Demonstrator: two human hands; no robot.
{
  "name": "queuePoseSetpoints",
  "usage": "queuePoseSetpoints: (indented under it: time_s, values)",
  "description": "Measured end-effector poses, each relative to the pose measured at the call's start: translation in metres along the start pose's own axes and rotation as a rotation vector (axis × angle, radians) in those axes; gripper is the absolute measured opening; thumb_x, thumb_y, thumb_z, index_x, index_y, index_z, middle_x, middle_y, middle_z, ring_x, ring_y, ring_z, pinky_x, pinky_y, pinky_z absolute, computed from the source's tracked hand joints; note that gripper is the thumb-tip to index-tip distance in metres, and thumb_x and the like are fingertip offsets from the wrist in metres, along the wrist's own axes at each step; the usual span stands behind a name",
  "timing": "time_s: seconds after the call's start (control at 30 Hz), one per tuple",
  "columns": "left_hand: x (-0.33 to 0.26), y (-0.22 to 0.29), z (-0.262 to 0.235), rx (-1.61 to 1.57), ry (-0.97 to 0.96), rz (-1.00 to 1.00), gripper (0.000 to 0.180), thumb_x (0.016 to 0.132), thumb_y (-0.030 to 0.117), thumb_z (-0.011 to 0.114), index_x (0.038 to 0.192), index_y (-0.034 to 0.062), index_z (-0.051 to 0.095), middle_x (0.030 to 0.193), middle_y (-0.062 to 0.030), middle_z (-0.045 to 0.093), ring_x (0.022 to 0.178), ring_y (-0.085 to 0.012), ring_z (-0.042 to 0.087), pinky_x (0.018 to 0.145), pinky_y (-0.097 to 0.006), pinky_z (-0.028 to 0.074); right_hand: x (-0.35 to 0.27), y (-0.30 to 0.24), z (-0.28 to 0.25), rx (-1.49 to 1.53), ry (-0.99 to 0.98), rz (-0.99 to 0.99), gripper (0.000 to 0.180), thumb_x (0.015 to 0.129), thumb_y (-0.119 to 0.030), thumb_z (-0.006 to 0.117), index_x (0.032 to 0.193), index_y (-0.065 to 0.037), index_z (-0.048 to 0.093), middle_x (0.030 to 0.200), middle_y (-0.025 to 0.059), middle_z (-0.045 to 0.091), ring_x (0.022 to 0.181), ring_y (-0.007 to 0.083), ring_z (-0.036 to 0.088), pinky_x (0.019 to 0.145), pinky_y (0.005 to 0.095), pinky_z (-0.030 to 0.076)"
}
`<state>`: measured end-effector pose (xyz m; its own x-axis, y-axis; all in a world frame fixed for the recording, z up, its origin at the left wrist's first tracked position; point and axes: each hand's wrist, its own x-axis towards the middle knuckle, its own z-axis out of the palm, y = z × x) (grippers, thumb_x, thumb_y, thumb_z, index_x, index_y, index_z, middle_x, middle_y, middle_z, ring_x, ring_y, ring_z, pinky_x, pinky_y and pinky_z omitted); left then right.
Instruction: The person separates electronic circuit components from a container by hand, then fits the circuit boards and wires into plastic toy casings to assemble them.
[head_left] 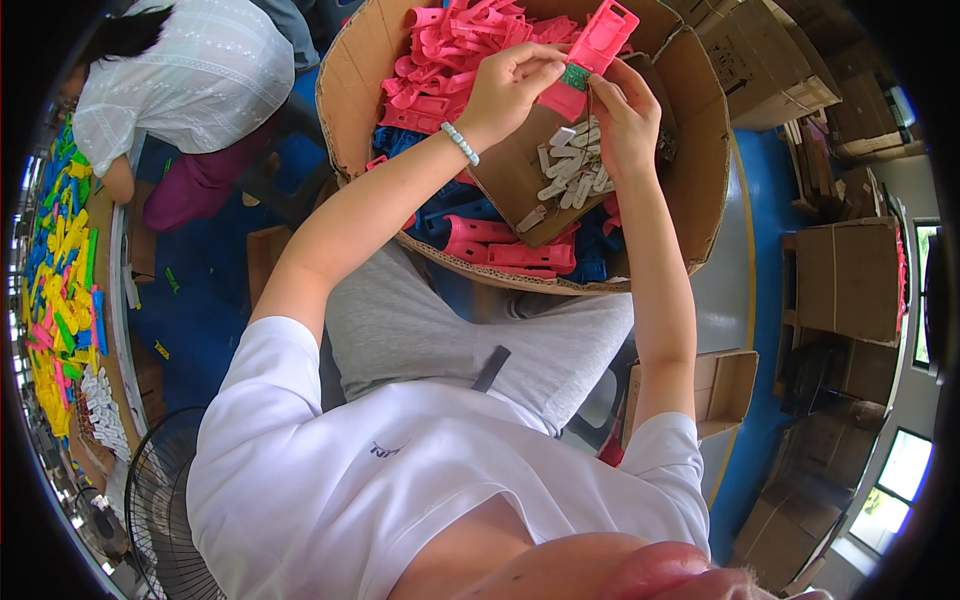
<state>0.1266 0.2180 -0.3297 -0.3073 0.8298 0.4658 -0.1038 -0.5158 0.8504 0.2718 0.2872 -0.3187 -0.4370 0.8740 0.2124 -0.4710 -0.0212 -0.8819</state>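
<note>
Over a large cardboard box, both my hands hold a long pink plastic casing (604, 36) tilted up to the right. A small green circuit board (576, 77) shows at its middle, between my fingertips. My left hand (512, 92) is closed, thumb and fingers pinched at the board's left edge. My right hand (630, 115) is closed round the casing's right side, thumb beside the board. Whether the board is seated in the casing I cannot tell. Below my hands, a small open carton (505, 195) holds several white plastic pieces (575, 172).
The big cardboard box (705, 150) holds heaps of pink casings (450, 60) and blue parts (460, 210). At left, another person (190, 90) bends beside a table of colourful parts (65, 290). A black fan (165, 490) stands lower left; cartons (850, 280) are stacked at right.
</note>
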Motion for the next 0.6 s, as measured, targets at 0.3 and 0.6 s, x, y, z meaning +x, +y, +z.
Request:
queuePoseSetpoints:
  time_s: [0.3, 0.6]
  values:
    - [0.006, 0.003, -0.005, 0.226, 0.015, 0.074, 0.021, 0.089, 0.01, 0.061, 0.108, 0.0015, 0.063, 0.102, -0.0047, 0.067, 0.092, -0.0085, 0.06, 0.081, -0.023, 0.048, 0.0, 0.002, 0.001, -0.112, -0.031, 0.001, 0.036, 0.083, 0.002, 0.064, 0.118, 0.006, 0.055, 0.096, 0.0097, 0.065, 0.087, 0.0131, 0.062, 0.078, 0.0244, 0.05]
    - [0.006, 0.0, -0.012, 0.331, -0.044, 0.026, 0.018, 0.09, 0.01, 0.06, 0.105, 0.002, 0.068, 0.101, -0.0034, 0.067, 0.089, -0.0076, 0.06, 0.079, -0.022, 0.048, 0.002, -0.004, -0.007, -0.088, -0.061, 0.075, 0.038, 0.084, 0.0, 0.066, 0.12, 0.008, 0.056, 0.107, 0.015, 0.065, 0.095, 0.0186, 0.064, 0.083, 0.0304, 0.054]
